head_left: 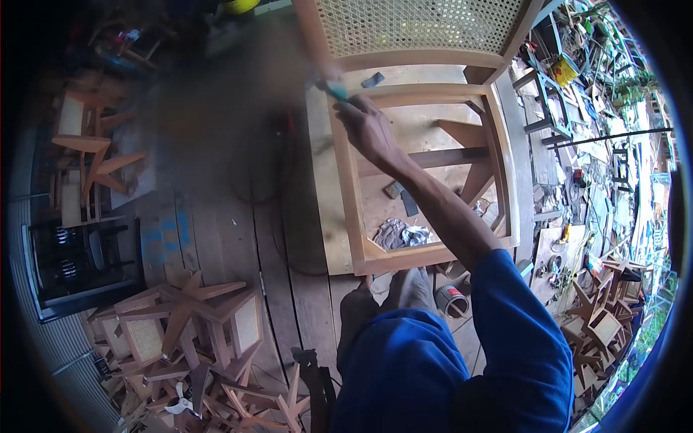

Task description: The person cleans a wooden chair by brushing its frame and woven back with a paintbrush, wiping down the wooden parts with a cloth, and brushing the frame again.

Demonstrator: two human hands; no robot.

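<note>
My right hand [368, 130] reaches up over a wooden chair with an open seat frame [433, 257]. Its fingers are closed round a small green object [336, 91], too small to identify, at the frame's upper left corner. Above the seat frame rises a backrest with woven cane [426, 25]. The chair's lower parts show through the open frame, with a crumpled cloth [393, 234] and small dark blocks [409, 203] on the pale board [336, 238] beneath. I cannot see my left hand; the area left of the backrest is blurred.
My feet stand by the frame's near edge, beside an open can [452, 302]. Several wooden chair parts [189, 307] are piled at the lower left, with more [603, 325] at the right. A black rack [83, 263] lies left. A dark stool frame [546, 108] stands upper right.
</note>
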